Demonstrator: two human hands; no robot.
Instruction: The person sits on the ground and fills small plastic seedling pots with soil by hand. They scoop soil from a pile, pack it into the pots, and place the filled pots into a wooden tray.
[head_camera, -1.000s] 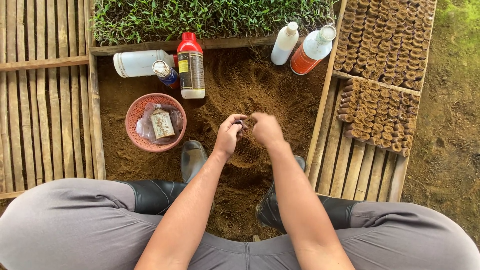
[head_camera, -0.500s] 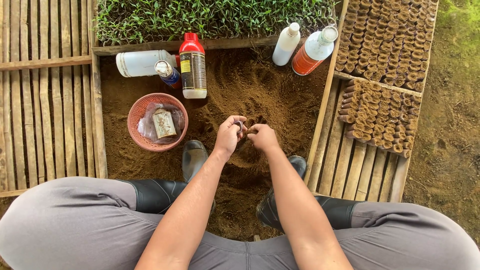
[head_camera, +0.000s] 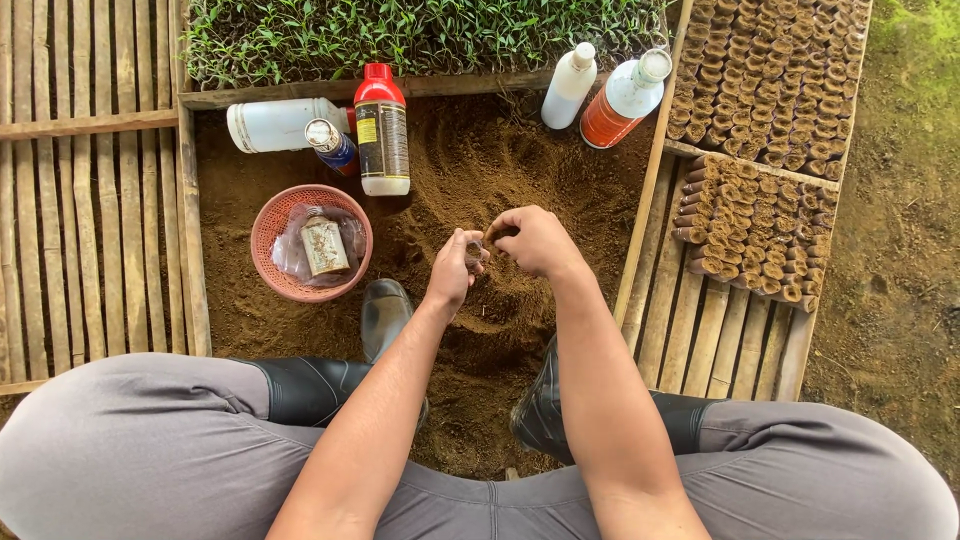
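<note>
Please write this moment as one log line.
left hand: holds small soil-filled dark tube | right hand: pinched at tube top | below: loose brown soil

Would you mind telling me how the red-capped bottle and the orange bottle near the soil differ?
The red-capped bottle is white-bodied with a dark label; the orange bottle has an orange body and a pale cap. The red-capped bottle stands upright on the soil, while the orange bottle tilts toward the seedlings. The red-capped bottle sits left of the hands, the orange bottle to their right. Both are capped plastic bottles at the soil's far edge.
</note>
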